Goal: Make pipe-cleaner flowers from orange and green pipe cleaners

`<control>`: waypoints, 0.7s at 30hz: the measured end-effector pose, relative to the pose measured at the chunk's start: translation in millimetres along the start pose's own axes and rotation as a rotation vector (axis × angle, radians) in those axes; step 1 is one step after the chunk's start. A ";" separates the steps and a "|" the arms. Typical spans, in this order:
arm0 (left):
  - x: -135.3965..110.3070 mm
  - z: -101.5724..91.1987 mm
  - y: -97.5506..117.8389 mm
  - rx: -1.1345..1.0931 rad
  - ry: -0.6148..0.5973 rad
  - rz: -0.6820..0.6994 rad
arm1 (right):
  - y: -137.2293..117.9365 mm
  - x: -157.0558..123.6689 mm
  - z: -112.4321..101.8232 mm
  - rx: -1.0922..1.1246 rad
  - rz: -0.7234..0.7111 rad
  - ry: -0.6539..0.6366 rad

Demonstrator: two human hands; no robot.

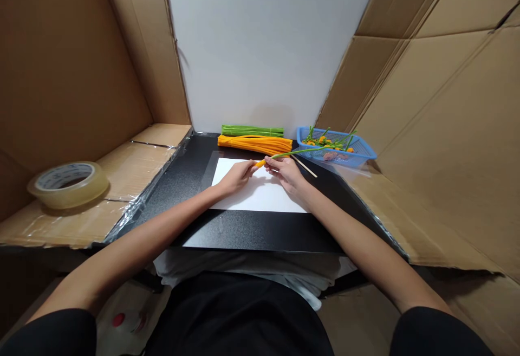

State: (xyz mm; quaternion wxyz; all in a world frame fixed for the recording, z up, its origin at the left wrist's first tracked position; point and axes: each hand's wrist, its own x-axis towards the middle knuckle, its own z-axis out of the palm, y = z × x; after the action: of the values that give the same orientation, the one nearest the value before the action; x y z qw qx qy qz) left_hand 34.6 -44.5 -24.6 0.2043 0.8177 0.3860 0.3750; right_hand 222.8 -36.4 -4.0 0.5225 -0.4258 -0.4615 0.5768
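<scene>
Both my hands meet over a white sheet of paper [260,193] on the black table [252,231]. My left hand [238,176] pinches the orange end of a small pipe-cleaner piece [260,163]. My right hand [287,172] grips the same piece where a green pipe-cleaner stem [303,151] leads off to the right. A thin wooden stick [305,167] pokes out from under my right hand, pointing right.
A bundle of orange pipe cleaners [255,143] lies behind the paper, and a bundle of green ones [252,130] behind that. A blue basket [337,150] with finished orange-and-green pieces stands at the right. A roll of clear tape [68,183] sits on cardboard at the left. Cardboard walls enclose both sides.
</scene>
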 end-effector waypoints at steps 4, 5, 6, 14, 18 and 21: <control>0.4 -0.3 -0.8 0.023 -0.013 0.001 | 0.1 -1.7 1.0 0.001 0.002 -0.025; 0.4 -0.4 -1.1 0.023 -0.016 0.002 | 0.0 -2.1 1.3 0.003 0.002 -0.025; 0.3 -0.4 -1.5 0.021 -0.017 0.003 | -0.1 -2.4 1.5 0.005 0.003 -0.026; 0.3 0.6 -5.4 0.013 -0.028 -0.008 | -0.2 -3.0 2.6 0.020 -0.010 -0.028; 0.2 0.3 -3.6 0.026 -0.034 -0.023 | 0.4 -2.9 1.7 0.020 -0.006 -0.031; 0.1 0.3 -2.1 0.018 -0.037 -0.017 | 1.1 -2.7 1.4 0.017 -0.009 -0.033</control>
State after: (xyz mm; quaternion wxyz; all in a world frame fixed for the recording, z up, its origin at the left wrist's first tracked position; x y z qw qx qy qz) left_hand 33.9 -43.1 -26.1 0.2070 0.8229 0.3928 0.3546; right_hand 221.5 -39.2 -4.7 0.5209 -0.4100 -0.4670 0.5852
